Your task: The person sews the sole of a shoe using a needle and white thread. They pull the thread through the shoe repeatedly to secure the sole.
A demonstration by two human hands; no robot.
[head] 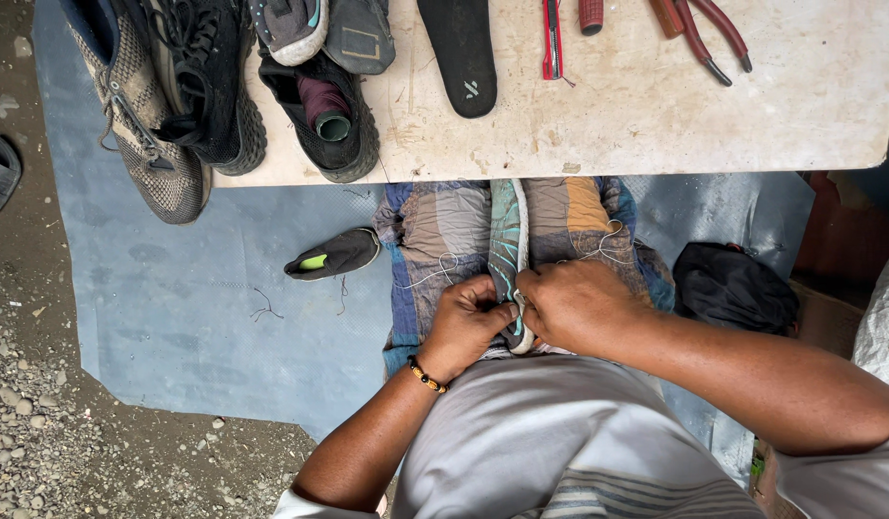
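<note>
Scuffed white table (656, 115) over blue tarp (175, 308)

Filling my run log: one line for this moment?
left hand: on shoe | right hand: on shoe | thread: loose on lap cloth

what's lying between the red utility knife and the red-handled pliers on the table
In the head view, a red tool handle lies between the utility knife and the pliers, cut off by the top edge.

Worn white table (656, 115) at top. Blue-grey mat (175, 308) on gravel ground (31, 432). Daylight, outdoors.
</note>
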